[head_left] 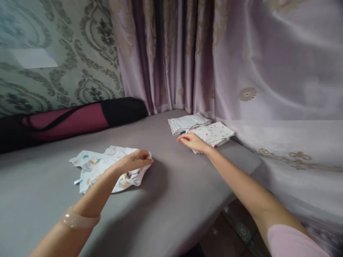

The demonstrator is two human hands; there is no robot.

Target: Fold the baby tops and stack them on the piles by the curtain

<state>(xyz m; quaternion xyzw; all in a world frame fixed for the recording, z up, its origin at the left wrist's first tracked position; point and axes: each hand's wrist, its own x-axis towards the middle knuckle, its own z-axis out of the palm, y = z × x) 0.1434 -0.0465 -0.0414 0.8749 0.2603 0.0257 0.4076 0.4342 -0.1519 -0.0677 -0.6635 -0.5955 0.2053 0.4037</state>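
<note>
A white printed garment [92,162] with brown and green figures lies rumpled on the grey bed sheet, a small label at its left edge. My left hand [135,160] is closed on its right end, which rises a little off the sheet. My right hand [191,141] hovers by two folded piles, fingers bent and pressed together, with no cloth visible in them. Just behind it is a folded white pile with small coloured spots [215,132]. A plainer white folded stack [187,123] sits to the left of that pile, close against it.
Along the wall at the left lies a long black and maroon bag [77,119]. Mauve curtains [171,64] hang behind and to the right of the bed [171,203]. The bed's edge runs along the right front, with dark floor [227,235] below.
</note>
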